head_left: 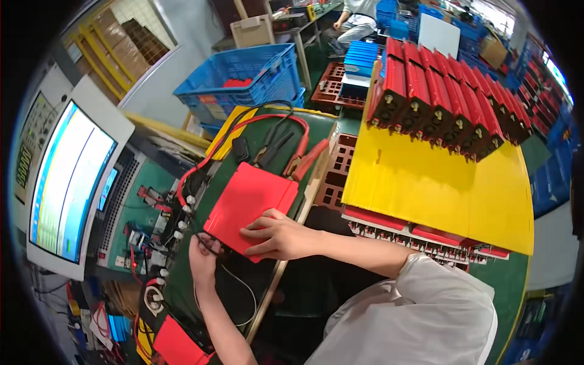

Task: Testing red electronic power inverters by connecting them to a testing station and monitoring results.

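- In the head view, the red box (243,198) is lying on the green table (182,286), by both hands.
- The right hand (277,236) is resting half open on top, fingers spread, not gripping.
- The left hand (203,255) is curling near the box's corner, seemingly pinching a black cable (208,246); its hold is hard to tell.
- Pressing lightly and not tugging is probably working best.

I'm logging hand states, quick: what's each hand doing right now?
Left hand: fingers curled at a black cable; whether closed on it cannot be told.
Right hand: open, resting on the red box.
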### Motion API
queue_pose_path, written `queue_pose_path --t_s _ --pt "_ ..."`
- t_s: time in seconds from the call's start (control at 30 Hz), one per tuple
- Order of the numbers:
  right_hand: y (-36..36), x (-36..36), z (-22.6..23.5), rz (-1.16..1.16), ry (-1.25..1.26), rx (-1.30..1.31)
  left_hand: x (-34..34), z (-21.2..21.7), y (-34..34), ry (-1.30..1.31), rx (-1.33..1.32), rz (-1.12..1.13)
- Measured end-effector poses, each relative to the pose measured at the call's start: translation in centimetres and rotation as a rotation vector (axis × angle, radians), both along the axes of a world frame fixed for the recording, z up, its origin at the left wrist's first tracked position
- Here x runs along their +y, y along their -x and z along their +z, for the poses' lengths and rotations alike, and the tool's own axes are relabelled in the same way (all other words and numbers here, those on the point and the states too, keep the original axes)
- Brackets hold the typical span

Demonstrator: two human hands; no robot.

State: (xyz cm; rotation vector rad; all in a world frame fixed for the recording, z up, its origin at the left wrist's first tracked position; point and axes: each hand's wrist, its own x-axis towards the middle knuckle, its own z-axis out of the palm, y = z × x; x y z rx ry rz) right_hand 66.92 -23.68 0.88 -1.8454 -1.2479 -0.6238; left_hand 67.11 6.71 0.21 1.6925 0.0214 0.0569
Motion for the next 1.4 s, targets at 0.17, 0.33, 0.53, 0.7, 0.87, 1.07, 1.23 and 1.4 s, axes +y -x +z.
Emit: queue_pose_path --t_s 0.17,0.33,0.53,0.7,0.87,1.07,1.23,1.4 --pt "0.3 -0.1 -0.2 -0.013 0.050 -0.005 0.0 -0.9 -0.2 -0.076 -0.045 0.066" --pt "1.5 -1.4 1.4 -0.008 0.163 0.025 -0.8 3.7 3.0 -0.710 -0.107 0.150" --pt "8.5 -6.9 -0.4 -0.314 -0.002 0.235 -3.0 5.6 22.1 -0.284 -0.200 0.252" --pt "10.4 -10.3 -9.5 -0.625 0.342 0.619 -4.4 -5.6 32.9 -0.552 0.305 0.123" --pt "10.0 -9.8 -15.2 -0.684 0.628 0.781 -3.4 -19.8 41.6 -0.895 0.511 0.426" --pt "7.7 -7.4 -17.5 -0.598 0.746 0.845 -3.6 -25.4 41.9 -0.691 0.429 0.469" --pt "4.8 -10.9 -24.1 -0.372 0.667 0.859 -5.6 -22.0 36.3 -0.817 0.581 0.440" --pt "3.3 -13.3 -21.8 0.100 0.722 1.234 -3.9 -24.0 37.8 -0.831 0.480 0.407"
